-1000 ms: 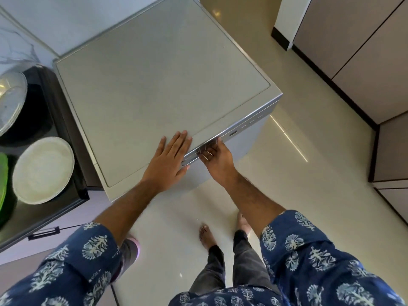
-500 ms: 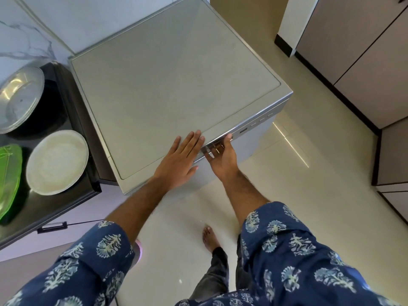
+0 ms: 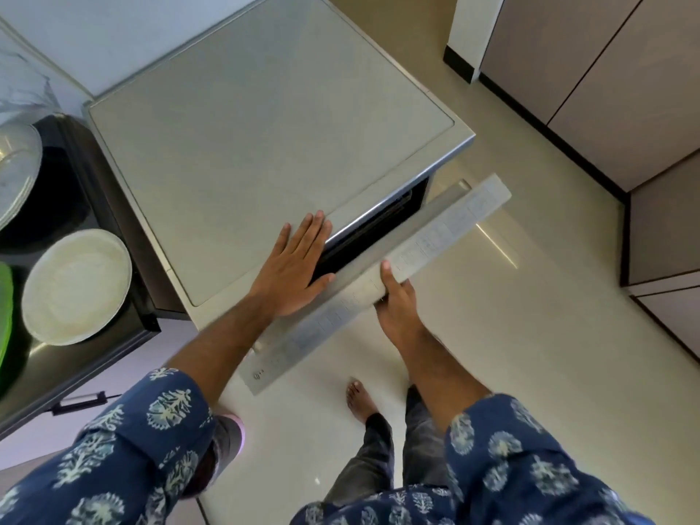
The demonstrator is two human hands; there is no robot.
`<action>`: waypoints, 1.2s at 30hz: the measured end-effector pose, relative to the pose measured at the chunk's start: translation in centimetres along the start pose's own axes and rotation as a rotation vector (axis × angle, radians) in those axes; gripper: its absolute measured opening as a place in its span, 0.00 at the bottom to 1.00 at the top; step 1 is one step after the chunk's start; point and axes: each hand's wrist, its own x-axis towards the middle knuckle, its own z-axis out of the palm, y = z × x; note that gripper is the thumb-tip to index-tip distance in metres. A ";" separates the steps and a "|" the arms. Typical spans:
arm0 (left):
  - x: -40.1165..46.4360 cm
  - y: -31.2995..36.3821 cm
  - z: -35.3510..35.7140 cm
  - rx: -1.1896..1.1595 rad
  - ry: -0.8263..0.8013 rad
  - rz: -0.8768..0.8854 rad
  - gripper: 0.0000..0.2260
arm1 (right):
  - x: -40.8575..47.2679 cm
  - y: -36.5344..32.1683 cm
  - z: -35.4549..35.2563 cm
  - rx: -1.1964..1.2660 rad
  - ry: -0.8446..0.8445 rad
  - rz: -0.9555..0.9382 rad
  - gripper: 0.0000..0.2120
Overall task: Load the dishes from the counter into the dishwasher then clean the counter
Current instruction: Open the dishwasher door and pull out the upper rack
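A grey freestanding dishwasher (image 3: 257, 138) stands below me. Its door (image 3: 435, 240) is tilted partly out, and a dark gap shows behind its top edge. My left hand (image 3: 291, 267) lies flat on the dishwasher's top near the front edge. My right hand (image 3: 394, 297) grips the door's top edge, thumb on the control strip. On the dark counter (image 3: 68, 358) at the left sit a white plate (image 3: 75, 286), a steel plate (image 3: 15, 172) and a green dish (image 3: 4, 316), each partly cut off or near the frame's edge.
Glossy cream floor (image 3: 511, 354) spreads in front of the dishwasher, where my bare feet stand. Beige cabinet fronts (image 3: 606, 89) line the right side. A drawer handle (image 3: 79, 401) shows under the counter.
The dishwasher door was closed; it has swung out and down under my right hand's pull. My left hand has stayed flat on the top.
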 end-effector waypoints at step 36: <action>-12.5 40.1 42.9 -0.297 -0.494 0.004 0.38 | -4.2 13.3 -52.2 -2.172 0.171 -0.259 0.49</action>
